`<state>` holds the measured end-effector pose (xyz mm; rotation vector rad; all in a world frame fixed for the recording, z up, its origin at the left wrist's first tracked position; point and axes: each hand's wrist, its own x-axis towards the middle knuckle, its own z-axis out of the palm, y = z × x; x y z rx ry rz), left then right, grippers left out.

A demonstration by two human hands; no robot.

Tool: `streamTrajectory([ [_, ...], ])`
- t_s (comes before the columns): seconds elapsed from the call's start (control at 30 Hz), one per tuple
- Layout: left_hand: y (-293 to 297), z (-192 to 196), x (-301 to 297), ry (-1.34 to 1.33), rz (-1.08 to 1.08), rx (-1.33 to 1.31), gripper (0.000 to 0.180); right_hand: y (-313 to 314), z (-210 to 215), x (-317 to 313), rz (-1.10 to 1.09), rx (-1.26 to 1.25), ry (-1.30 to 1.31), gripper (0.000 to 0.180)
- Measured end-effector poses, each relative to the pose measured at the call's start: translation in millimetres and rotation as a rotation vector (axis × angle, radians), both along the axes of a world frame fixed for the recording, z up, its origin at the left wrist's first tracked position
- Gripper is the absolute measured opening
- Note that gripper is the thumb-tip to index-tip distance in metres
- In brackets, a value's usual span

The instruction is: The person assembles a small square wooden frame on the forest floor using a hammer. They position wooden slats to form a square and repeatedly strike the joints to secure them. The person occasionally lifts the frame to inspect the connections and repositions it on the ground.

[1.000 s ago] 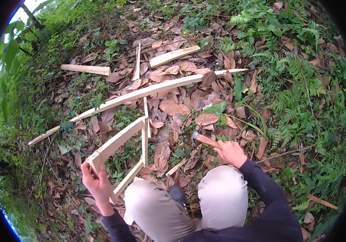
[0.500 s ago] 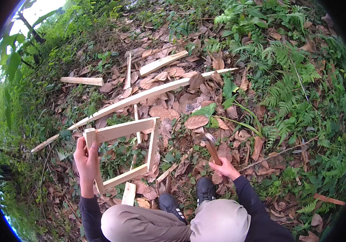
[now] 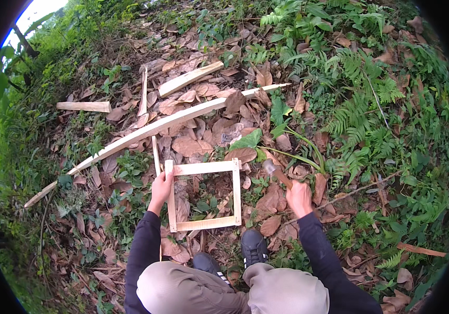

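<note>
My left hand (image 3: 161,189) is closed round the upper left corner of a square wooden frame (image 3: 204,167) made of pale strips. The frame faces me almost squarely, in front of my shoes, with leaves and soil showing through its opening. To the right of it, my right hand (image 3: 300,197) grips a hammer (image 3: 279,174) by its wooden handle. The hammer's metal head points up and left toward the frame, apart from it. Part of the handle is hidden in my fist.
A long pale wood strip (image 3: 167,122) lies slantwise beyond the frame. Shorter wood pieces (image 3: 191,79) lie past it, one block (image 3: 83,106) farther left. Dry leaves cover the ground, with ferns (image 3: 358,123) at right. A thin branch (image 3: 358,193) lies beside my right hand.
The wooden frame has swung from a tilted pose to nearly square-on and shifted right with my left hand. My right hand has risen slightly with the hammer. The whole view has shifted too.
</note>
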<state>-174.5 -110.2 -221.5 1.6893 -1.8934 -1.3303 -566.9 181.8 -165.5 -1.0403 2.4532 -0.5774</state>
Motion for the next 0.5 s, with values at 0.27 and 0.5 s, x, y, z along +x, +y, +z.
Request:
streamTrajectory([
  [0.27, 12.7, 60.6, -31.3, -0.458, -0.471, -0.325, 0.067, -27.5, 41.1, 3.8, -0.181, 0.137, -0.75, 0.02],
  [0.5, 46.5, 139.6, -136.9, 0.083, -0.983, -0.634, 0.077, -46.5, 68.8, 67.8, -0.196, 0.116, -1.351, 0.026],
])
